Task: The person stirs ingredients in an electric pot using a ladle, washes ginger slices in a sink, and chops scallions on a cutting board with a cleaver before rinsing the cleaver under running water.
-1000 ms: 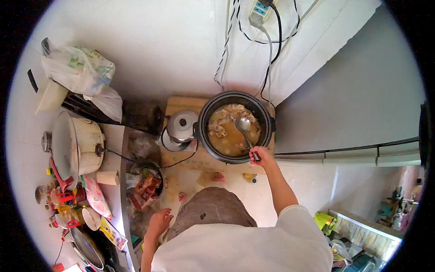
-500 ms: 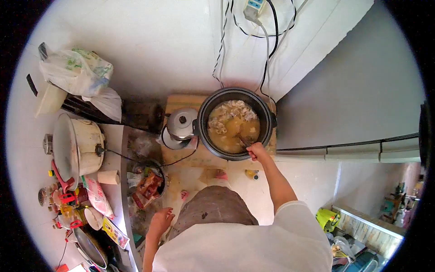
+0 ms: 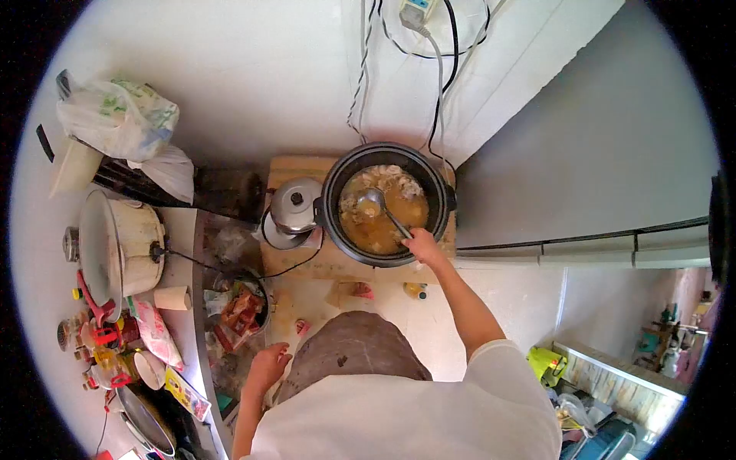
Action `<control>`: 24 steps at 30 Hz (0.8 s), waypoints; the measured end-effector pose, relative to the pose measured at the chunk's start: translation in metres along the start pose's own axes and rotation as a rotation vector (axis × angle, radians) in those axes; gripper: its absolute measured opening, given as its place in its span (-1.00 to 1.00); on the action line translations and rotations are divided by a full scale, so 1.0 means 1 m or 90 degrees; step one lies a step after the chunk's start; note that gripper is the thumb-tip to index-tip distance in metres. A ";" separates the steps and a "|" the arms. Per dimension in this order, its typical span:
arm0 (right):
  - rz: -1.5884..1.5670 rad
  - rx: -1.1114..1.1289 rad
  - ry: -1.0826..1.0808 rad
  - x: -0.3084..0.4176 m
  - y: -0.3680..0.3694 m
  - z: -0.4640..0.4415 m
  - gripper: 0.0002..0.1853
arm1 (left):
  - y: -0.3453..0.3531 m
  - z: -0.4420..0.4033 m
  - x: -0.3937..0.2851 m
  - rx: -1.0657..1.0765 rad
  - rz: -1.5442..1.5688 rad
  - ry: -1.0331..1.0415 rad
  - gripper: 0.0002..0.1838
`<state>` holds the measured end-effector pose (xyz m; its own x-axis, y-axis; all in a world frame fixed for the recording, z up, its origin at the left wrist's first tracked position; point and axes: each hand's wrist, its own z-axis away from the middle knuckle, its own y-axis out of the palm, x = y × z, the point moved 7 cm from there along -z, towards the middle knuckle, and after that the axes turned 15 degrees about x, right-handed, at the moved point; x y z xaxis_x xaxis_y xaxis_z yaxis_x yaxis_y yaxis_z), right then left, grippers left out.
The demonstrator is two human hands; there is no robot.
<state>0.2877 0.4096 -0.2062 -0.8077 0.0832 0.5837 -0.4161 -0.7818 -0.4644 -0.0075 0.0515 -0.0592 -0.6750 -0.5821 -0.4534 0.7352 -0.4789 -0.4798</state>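
Note:
A metal ladle (image 3: 395,223) is gripped by its handle in my right hand (image 3: 422,247), at the front right rim of a large black pot (image 3: 331,184). The ladle's bowl rests at the surface of a brownish soup (image 3: 379,230) with pale chunks along its far side. My left hand (image 3: 268,363) hangs beside my body, holding nothing, its fingers slightly bent and apart. Left of the pot stands a small lidded metal pot (image 3: 296,205).
The pot stands on a wooden board (image 3: 337,270) against the wall. On the left counter are a white cooker (image 3: 142,245), bottles and a pan (image 3: 146,420). A bin (image 3: 245,310) with red packaging stands beside it. Cords hang above the pot.
The ladle went down into the soup at the right, then moved left, and its bowl shows again. My right hand shifted slightly left and up. The whole view has drifted a little left.

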 end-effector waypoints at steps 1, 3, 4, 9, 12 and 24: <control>0.054 -0.028 0.017 0.002 -0.002 0.000 -0.73 | -0.002 0.002 -0.001 -0.010 0.012 0.010 -0.70; 0.162 -0.085 0.050 0.010 -0.007 0.001 -0.76 | -0.005 0.006 0.001 -0.024 0.020 0.013 -0.69; 0.199 -0.089 0.065 0.012 -0.012 0.002 -0.76 | -0.005 0.007 0.003 -0.026 0.016 0.007 -0.70; 0.309 -0.137 0.067 -0.021 -0.039 -0.004 -0.75 | 0.004 0.011 0.013 -0.019 0.025 -0.009 -0.70; 0.294 -0.128 0.019 -0.052 -0.031 -0.026 -0.80 | 0.005 0.015 0.006 -0.020 0.036 0.010 -0.70; -0.443 0.284 0.104 -0.082 -0.062 0.022 -0.88 | 0.012 0.006 0.018 0.013 -0.006 -0.008 -0.71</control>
<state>0.3889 0.4376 -0.2112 -0.4926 0.6980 0.5197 -0.6653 -0.6870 0.2922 -0.0101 0.0314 -0.0690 -0.6813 -0.5856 -0.4393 0.7299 -0.4980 -0.4682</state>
